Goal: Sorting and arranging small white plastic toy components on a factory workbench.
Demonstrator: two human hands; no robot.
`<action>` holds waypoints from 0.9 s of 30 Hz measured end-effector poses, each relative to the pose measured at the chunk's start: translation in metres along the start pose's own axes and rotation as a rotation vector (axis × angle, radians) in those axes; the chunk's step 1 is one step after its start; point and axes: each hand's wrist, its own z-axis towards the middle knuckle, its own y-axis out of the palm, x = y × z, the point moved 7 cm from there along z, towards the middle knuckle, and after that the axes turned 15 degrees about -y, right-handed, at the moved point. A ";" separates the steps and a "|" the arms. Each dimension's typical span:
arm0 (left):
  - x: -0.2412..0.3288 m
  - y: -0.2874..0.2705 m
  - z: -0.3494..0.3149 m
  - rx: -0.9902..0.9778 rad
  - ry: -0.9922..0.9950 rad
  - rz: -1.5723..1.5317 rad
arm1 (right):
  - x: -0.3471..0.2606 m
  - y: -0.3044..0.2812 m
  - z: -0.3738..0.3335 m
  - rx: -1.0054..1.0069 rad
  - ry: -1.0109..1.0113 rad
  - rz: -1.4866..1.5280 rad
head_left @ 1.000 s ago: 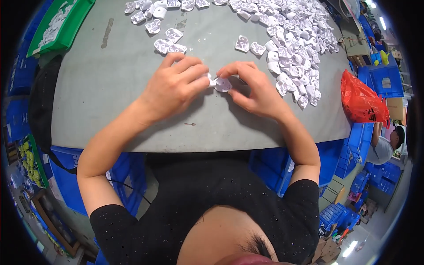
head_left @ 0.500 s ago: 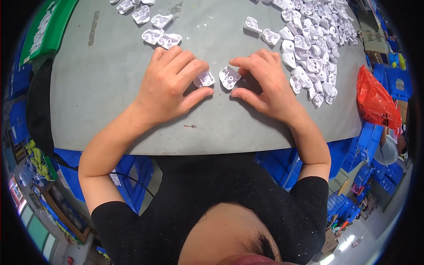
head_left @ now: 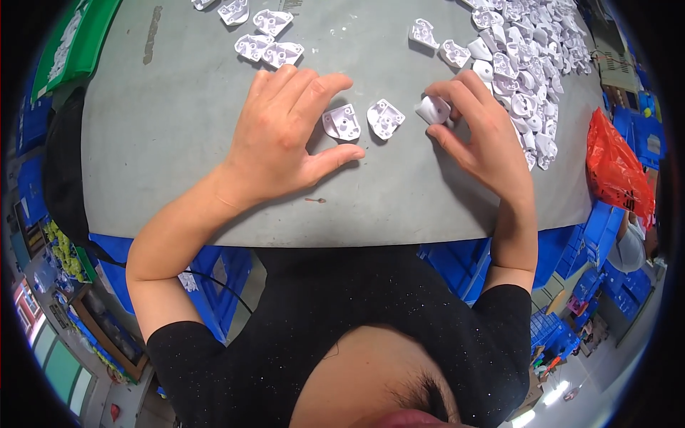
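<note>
My left hand [head_left: 289,132] rests on the grey table with thumb and forefinger spread apart. Between them lies a white plastic shell part [head_left: 342,123], hollow side up, which the fingers do not grip. Just right of it a second white shell part [head_left: 386,119] lies hollow side up, untouched. My right hand [head_left: 474,128] pinches a third white plastic part [head_left: 434,110] between thumb and fingertips, its smooth rounded side showing. The part's edges are slightly blurred.
A large heap of white parts [head_left: 528,64] covers the table's far right. Several more parts [head_left: 271,48] lie beyond my left hand. A green tray [head_left: 89,50] stands at the far left. At the right edge hangs a red plastic bag [head_left: 617,167].
My right hand has left the part beside it, moved right and picked up another white part. My left hand has opened wider, off its part.
</note>
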 end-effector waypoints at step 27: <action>0.001 0.002 0.006 -0.178 0.072 -0.202 | -0.006 -0.001 0.004 0.106 -0.076 0.081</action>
